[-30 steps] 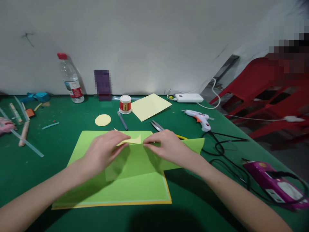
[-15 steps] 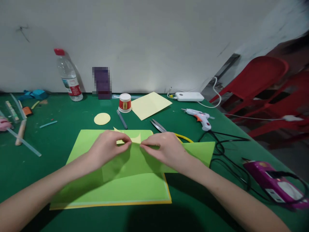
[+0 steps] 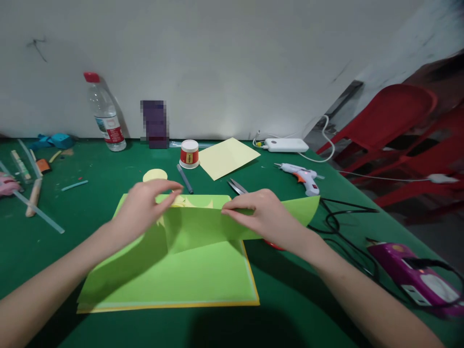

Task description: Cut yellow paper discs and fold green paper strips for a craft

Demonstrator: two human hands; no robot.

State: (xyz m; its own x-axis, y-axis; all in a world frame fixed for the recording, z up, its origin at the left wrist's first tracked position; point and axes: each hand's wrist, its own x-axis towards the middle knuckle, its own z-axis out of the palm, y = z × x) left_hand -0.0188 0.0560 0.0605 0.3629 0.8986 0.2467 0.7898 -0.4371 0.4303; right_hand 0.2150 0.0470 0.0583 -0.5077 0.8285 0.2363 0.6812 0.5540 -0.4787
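My right hand (image 3: 266, 215) pinches the upper edge of a light green sheet of paper (image 3: 199, 224), which stands tilted up and stretches right past the hand. To its left, my left hand (image 3: 150, 203) is off the paper's edge, thumb and forefinger apart with nothing visible between them. Under both lies a stack of green paper (image 3: 174, 280), with a yellow-orange sheet showing along its lower edge. Pale yellow paper scraps (image 3: 199, 203) rest on the stack behind the raised sheet. Scissors (image 3: 238, 187) lie partly hidden behind my right hand and the sheet.
A yellow paper circle (image 3: 155, 175), a grey pen (image 3: 185, 179), a paper cup (image 3: 189, 154) and a pale yellow sheet (image 3: 230, 158) lie beyond the stack. A water bottle (image 3: 107, 116) stands back left. On the right are a glue gun (image 3: 300, 176), black cable and purple power strip (image 3: 413, 275).
My left hand has let go of the green sheet's edge and moved left. My right hand still pinches the sheet, which has risen slightly away from me.
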